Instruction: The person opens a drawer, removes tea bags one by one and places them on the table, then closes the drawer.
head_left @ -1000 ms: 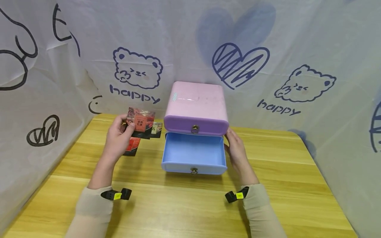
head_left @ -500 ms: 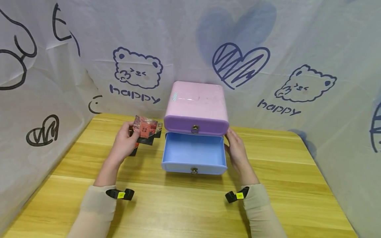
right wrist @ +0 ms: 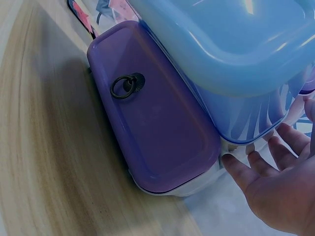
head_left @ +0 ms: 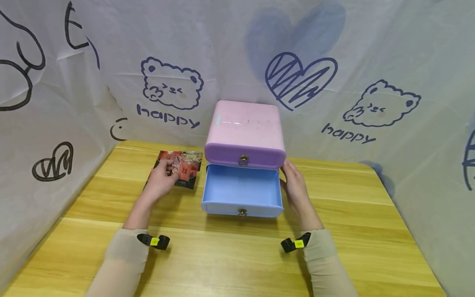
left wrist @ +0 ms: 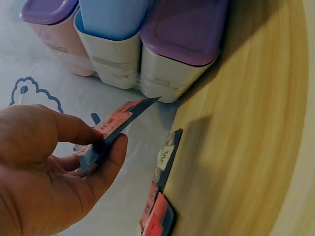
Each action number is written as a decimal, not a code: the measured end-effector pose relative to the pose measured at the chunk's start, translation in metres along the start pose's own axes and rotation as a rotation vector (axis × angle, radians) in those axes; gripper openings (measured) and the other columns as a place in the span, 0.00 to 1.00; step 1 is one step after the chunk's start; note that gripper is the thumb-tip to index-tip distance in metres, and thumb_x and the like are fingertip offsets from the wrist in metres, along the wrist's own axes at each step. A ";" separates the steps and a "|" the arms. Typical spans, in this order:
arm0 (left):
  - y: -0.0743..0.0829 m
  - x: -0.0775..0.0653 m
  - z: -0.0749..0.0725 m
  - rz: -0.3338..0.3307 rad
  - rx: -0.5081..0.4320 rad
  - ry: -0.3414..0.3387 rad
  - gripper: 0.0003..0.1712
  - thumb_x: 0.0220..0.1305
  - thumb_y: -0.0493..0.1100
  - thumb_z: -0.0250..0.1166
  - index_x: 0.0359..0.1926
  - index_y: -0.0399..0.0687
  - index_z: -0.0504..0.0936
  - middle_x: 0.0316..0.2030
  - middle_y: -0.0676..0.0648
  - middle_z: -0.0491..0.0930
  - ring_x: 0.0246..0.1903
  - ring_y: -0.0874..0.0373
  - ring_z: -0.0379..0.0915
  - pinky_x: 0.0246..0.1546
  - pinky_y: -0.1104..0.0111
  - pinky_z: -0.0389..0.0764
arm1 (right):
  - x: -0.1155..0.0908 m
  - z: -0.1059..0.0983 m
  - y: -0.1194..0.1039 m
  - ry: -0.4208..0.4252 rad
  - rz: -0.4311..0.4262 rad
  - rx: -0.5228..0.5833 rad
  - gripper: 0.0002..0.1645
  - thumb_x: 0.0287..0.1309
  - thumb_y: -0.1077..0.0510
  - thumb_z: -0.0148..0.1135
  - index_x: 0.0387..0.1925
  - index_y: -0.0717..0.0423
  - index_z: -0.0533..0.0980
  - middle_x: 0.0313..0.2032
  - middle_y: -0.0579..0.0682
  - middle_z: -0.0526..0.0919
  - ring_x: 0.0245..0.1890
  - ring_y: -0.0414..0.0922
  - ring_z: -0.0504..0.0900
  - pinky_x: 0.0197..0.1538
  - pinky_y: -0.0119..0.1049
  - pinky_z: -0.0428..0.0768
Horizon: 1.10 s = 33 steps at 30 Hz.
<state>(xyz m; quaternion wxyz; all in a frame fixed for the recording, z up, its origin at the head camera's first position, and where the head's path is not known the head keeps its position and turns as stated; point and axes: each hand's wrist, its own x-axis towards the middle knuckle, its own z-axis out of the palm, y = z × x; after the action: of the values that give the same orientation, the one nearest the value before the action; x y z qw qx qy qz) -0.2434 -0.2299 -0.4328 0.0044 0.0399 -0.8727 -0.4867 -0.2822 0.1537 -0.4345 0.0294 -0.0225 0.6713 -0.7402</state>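
My left hand [head_left: 161,181] pinches a flat packet [left wrist: 115,123] with a red label and dark backing between thumb and fingers, held above other packets. Those packets, one with a pale label [left wrist: 166,156] and others with red labels [left wrist: 153,216], lie on the table left of the drawer unit [head_left: 256,123]. The unit has a pink body, a purple top drawer, a pulled-out blue middle drawer [head_left: 243,190] with nothing in it, and a purple bottom drawer [right wrist: 157,113]. My right hand [head_left: 295,187] rests at the unit's right side, fingers extended [right wrist: 241,172] against its edge.
The wooden table [head_left: 237,260] extends in front and to both sides. Close behind the unit hangs a white cloth [head_left: 233,49] with bear and heart drawings. Round ring pulls [right wrist: 127,85] stick out from the drawer fronts.
My left hand has moved right and down toward the table with the red-labelled packet, now overlapping the lying packets in the head view. My right hand and the drawer unit stay put.
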 end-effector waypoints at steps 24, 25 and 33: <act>-0.016 0.019 0.021 -0.083 0.163 -0.055 0.36 0.74 0.37 0.55 0.76 0.27 0.52 0.40 0.33 0.76 0.23 0.54 0.66 0.25 0.63 0.69 | -0.001 0.001 -0.002 0.012 0.008 0.007 0.34 0.79 0.40 0.50 0.76 0.52 0.68 0.77 0.49 0.65 0.78 0.47 0.60 0.76 0.53 0.64; -0.016 0.019 0.022 -0.088 0.167 -0.053 0.36 0.74 0.37 0.55 0.76 0.28 0.52 0.37 0.36 0.75 0.22 0.55 0.65 0.25 0.63 0.69 | -0.001 0.000 -0.002 0.010 0.005 0.007 0.34 0.79 0.41 0.50 0.76 0.52 0.67 0.77 0.49 0.64 0.78 0.47 0.60 0.76 0.53 0.64; -0.014 0.019 0.025 -0.135 0.225 -0.046 0.36 0.76 0.39 0.54 0.76 0.28 0.51 0.32 0.39 0.74 0.21 0.53 0.67 0.23 0.62 0.68 | -0.001 -0.001 -0.001 0.009 0.005 0.003 0.35 0.78 0.39 0.50 0.76 0.51 0.67 0.78 0.49 0.64 0.78 0.47 0.59 0.76 0.53 0.64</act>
<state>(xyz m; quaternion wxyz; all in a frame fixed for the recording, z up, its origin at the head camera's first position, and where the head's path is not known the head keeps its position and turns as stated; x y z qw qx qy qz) -0.2627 -0.2175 -0.4584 -0.0530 0.0874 -0.9169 -0.3857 -0.2816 0.1545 -0.4340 0.0283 -0.0176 0.6704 -0.7413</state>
